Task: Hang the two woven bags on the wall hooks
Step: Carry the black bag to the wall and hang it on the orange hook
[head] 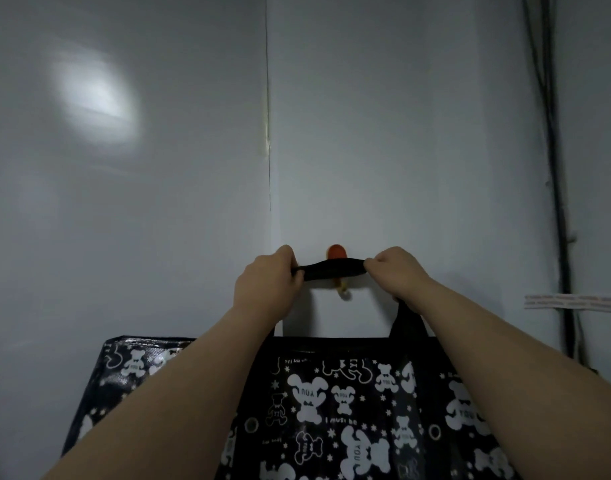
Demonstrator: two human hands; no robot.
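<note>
A black woven bag (349,410) printed with white bears hangs in front of me, low in the view. Its black handle (331,269) is stretched flat between my left hand (269,282) and my right hand (399,271), each pinching one end. The handle lies across an orange wall hook (337,252), whose lower tip (342,289) shows below the strap. A second black bear-print bag (124,375) sits lower left against the wall, partly behind my left forearm; its handle is hidden.
The wall (383,150) is plain white, with a vertical panel seam (268,133) left of the hook. Dark cables (553,168) run down the right side, and a taped strip (574,302) sticks out at right.
</note>
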